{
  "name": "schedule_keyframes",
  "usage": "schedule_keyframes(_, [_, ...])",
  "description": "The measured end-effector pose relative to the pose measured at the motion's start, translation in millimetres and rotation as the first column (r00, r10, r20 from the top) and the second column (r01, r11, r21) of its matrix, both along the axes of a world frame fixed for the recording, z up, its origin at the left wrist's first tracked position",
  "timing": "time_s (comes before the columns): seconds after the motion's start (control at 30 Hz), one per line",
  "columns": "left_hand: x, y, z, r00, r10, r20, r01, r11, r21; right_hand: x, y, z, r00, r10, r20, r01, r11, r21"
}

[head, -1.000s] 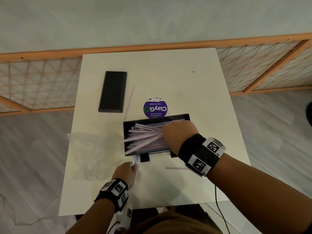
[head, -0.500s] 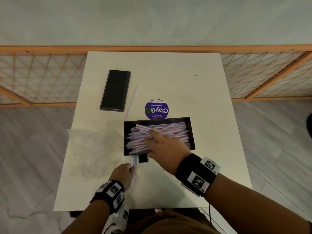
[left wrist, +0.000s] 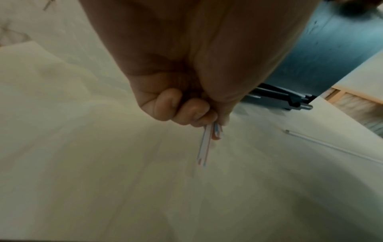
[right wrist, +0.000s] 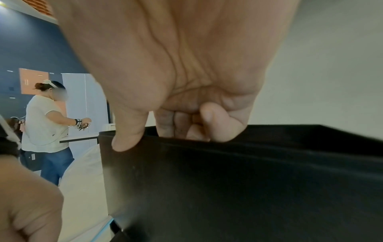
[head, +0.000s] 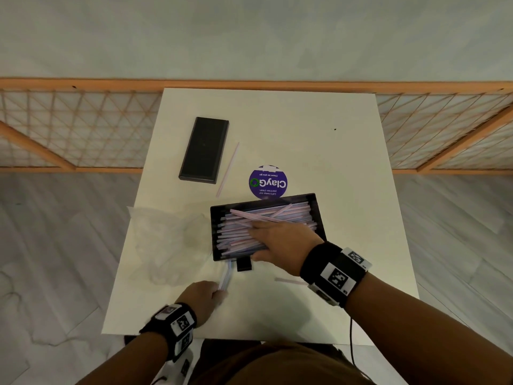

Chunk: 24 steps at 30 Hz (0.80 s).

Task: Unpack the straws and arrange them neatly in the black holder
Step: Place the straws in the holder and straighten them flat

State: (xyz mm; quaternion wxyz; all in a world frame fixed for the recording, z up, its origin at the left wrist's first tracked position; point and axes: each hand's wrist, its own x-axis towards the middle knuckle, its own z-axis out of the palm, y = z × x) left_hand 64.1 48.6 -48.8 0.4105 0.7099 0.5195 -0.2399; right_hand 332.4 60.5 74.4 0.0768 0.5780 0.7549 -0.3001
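Note:
The black holder (head: 319,218) sits mid-table, full of pink and lilac straws (head: 244,218) lying mostly lengthwise, a few crossed on top. My right hand (head: 266,240) lies flat on the pile, fingers stretched to the left. In the right wrist view its thumb (right wrist: 128,140) hangs over the holder's near wall (right wrist: 248,180). My left hand (head: 219,291) is in front of the holder's near left corner. It pinches a few straws (head: 225,277) that point toward the holder; their ends (left wrist: 204,152) stick out below its fingers (left wrist: 186,114).
A long black lid or box (head: 204,150) lies at the far left, one loose straw (head: 228,169) beside it. Another loose straw (head: 288,280) lies near my right wrist. Crumpled clear wrapping (head: 166,240) sits left of the holder. A purple round sticker (head: 268,182) is behind the holder.
My right hand has come down from holding a fanned bundle to lying flat on the pile; the straws have settled lengthwise in the holder. The left hand has barely moved.

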Motion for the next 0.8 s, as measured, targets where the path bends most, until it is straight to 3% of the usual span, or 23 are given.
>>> schedule_keyframes(0.1, [6,-8,-3,0.996,-0.074,-0.055,0.071,0.995,-0.066,-3,-1,-4,1.0,-0.013,0.007,0.013,0.998,0.055])
schedule_keyframes(0.2, [8,-17,3,0.999,-0.041,-0.008,0.041,0.998,-0.038,-1,0,-8,0.998,-0.068,-0.004,0.069,0.996,0.062])
schedule_keyframes(0.47, [-40,-33,57,0.994,-0.108,-0.011,0.109,0.994,0.018,32,-22,23,0.976,-0.202,-0.078,0.214,0.956,0.2])
schedule_keyframes(0.57, [-58,-35,81,0.991,-0.124,-0.056,0.126,0.991,0.033,43,-48,28,0.98,-0.156,-0.121,0.182,0.95,0.253])
schedule_keyframes(0.67, [-58,-35,110,0.982,-0.185,-0.023,0.186,0.978,0.094,43,-73,18,0.994,-0.098,-0.039,0.099,0.995,0.028])
schedule_keyframes(0.73, [-50,-31,133,0.959,-0.283,0.031,0.276,0.949,0.15,40,-85,-5,0.995,-0.067,0.071,0.076,0.987,-0.138])
schedule_keyframes(0.8, [-36,-22,154,0.925,-0.379,-0.011,0.372,0.903,0.215,37,-94,-34,0.98,-0.036,0.196,0.084,0.966,-0.244])
